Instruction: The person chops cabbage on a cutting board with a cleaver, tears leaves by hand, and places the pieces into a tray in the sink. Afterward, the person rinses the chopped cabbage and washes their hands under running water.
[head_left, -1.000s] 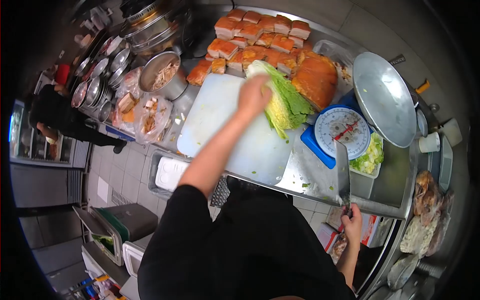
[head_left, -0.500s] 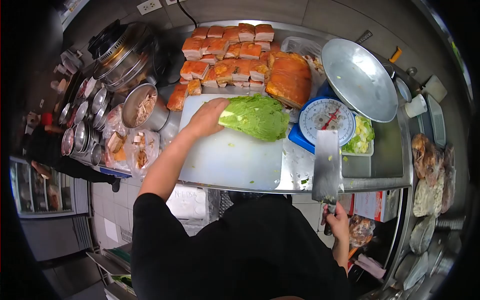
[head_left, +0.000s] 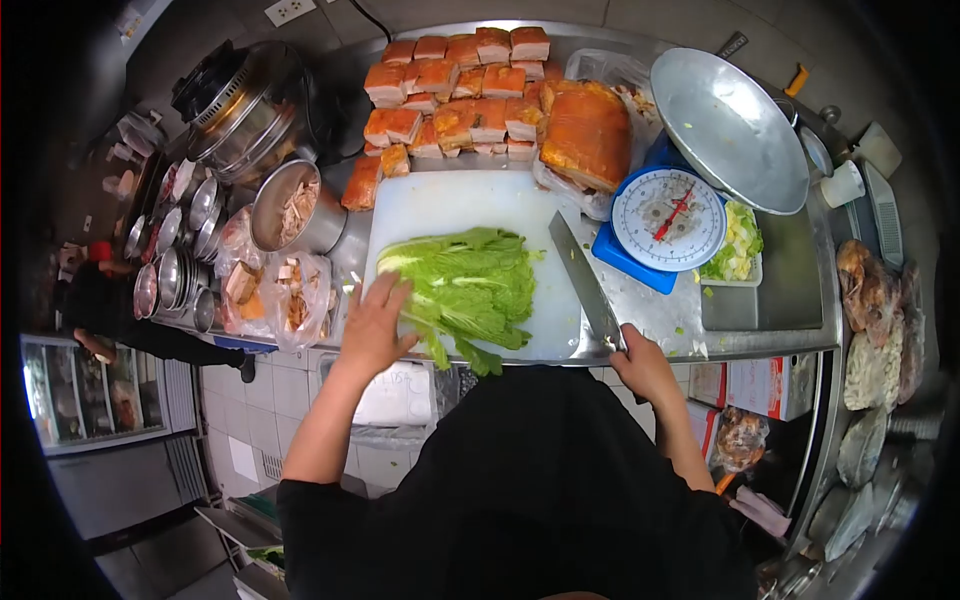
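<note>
- On the white board here, a leafy cabbage lies lengthwise left to right, leaf end toward the cleaver.
- The left hand, nearer, spreads loose fingers at its stem end.
- The right hand is clenched around the cleaver.

Both forearms reach forward, the left grip spread-fingered, back upward, the right grip curled.

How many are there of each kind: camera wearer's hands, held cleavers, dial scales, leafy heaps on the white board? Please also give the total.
Left hand and right hand: 2
Held cleaver: 1
Dial scale: 1
Leafy heap: 1
Total: 5
</note>
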